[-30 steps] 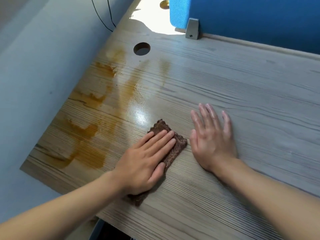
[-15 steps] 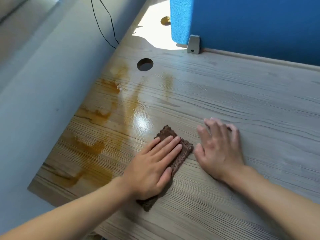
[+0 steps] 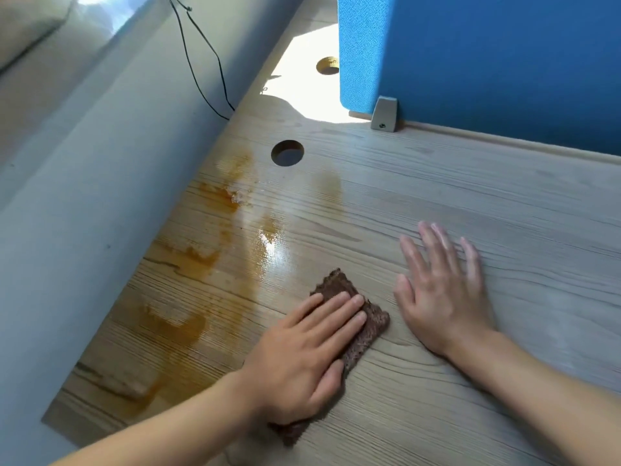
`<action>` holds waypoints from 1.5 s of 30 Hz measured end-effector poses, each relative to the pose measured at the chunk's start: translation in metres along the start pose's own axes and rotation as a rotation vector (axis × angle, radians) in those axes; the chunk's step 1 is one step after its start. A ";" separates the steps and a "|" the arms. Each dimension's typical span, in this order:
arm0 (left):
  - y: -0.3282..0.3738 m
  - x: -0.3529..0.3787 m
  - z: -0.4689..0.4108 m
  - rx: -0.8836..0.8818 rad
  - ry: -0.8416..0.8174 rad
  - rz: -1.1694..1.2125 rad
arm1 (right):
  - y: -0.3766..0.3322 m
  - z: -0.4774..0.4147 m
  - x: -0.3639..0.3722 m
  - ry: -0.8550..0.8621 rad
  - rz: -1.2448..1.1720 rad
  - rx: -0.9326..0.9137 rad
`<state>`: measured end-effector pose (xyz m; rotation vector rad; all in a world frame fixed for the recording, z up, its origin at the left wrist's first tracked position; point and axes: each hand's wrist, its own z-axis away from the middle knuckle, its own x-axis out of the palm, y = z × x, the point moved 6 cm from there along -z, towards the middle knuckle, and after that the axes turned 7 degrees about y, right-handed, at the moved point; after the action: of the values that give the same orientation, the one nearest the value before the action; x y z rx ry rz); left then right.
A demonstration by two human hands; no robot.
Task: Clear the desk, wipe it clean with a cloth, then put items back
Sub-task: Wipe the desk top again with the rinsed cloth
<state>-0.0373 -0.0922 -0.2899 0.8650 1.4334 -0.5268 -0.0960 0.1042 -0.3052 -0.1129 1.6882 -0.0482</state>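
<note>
Two bare hands on a pale wood-grain desk [image 3: 470, 203], head view. Left hand [image 3: 302, 358] lies flat, fingers together, pressing a brown folded cloth [image 3: 366, 327] onto the desktop; cloth ends show beyond the fingertips and below the palm. Right hand [image 3: 443, 290] lies palm down just beside the cloth, fingers spread, holding nothing. Orange-brown wet stain [image 3: 188, 331] covers the desk's left part, with a glossy patch near the cloth. Round cable hole [image 3: 287, 153] sits beyond the stain. Blue fabric partition [image 3: 487, 55] stands along the far edge on a grey bracket [image 3: 384, 115]. Black cable [image 3: 201, 62] hangs against the wall at left.
</note>
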 end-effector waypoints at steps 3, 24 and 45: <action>-0.046 -0.001 -0.035 -0.032 0.010 -0.003 | 0.000 -0.001 -0.001 0.009 0.000 -0.001; -0.133 -0.006 -0.115 -0.500 0.068 -0.153 | 0.001 -0.003 0.000 0.027 0.002 0.001; -0.048 0.002 -0.073 0.017 0.052 -0.014 | 0.000 -0.002 0.003 -0.011 0.007 -0.014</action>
<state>-0.1196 -0.0641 -0.2957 0.8882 1.4853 -0.5309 -0.0984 0.1038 -0.3074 -0.1172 1.6777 -0.0304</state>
